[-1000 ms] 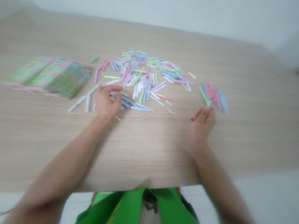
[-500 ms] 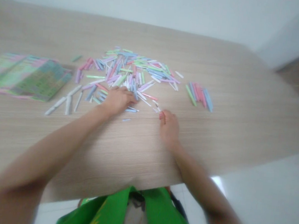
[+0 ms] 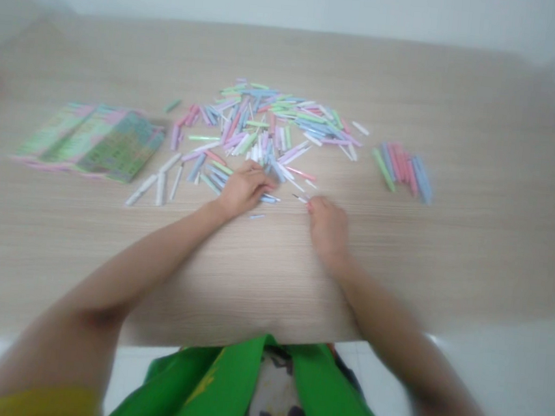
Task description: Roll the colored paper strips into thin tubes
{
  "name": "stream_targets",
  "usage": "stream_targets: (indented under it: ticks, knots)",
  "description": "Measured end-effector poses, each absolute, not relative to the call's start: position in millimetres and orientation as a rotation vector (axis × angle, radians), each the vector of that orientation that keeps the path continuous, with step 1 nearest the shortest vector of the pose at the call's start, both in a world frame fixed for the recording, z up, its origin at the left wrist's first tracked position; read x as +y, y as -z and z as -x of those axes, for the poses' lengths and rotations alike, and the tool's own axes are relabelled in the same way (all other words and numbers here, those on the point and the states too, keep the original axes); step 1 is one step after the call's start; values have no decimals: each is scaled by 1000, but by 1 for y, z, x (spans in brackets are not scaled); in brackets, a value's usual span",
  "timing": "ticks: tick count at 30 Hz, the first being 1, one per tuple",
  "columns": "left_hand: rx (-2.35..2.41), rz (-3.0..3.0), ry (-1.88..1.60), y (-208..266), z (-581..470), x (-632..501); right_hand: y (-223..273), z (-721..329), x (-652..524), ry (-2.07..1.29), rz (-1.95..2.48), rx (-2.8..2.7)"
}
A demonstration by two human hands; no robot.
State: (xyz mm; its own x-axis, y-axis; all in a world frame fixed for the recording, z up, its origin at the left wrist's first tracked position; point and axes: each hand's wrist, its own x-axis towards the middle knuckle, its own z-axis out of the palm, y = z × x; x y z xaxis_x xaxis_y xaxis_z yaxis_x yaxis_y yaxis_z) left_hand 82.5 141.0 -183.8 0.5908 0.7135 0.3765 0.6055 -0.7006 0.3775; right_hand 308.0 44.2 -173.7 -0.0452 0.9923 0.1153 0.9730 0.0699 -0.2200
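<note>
A heap of slim pastel pen parts (image 3: 267,112), in green, blue, pink, purple and white, spreads over the wooden table. My left hand (image 3: 244,188) rests at the heap's near edge, its fingers bent down among the pieces; whatever they grip is hidden. To the right of it, just above the table, my right hand (image 3: 327,229) is closed with thumb and fingers pinched on a small white pen part with a dark tip (image 3: 300,199). One loose blue piece (image 3: 257,216) lies in front of my left hand.
Right of the heap lies a row of green, pink and blue pen parts (image 3: 402,167). Green-and-pink printed packs (image 3: 92,141) lie to the left. Between packs and heap are several thicker white tubes (image 3: 160,187). The table (image 3: 270,286) ends near my body.
The view has swung left, so everything sits further right in the picture. My right hand still pinches the small part, whose dark tip now points left. My left hand stays at the heap.
</note>
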Motion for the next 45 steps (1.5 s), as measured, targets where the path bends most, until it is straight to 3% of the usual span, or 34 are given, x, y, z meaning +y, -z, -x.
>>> stream_targets:
  ticks: [14, 32, 45]
  knots:
    - [806, -2431, -657, 186, -80, 132, 178, -297, 41, 32, 1870, -2365]
    - [834, -2476, -621, 185, -81, 129, 180, -298, 38, 197, 1847, -2401]
    - [729, -2548, -645, 183, -80, 128, 178, -297, 33, 95, 1861, -2411]
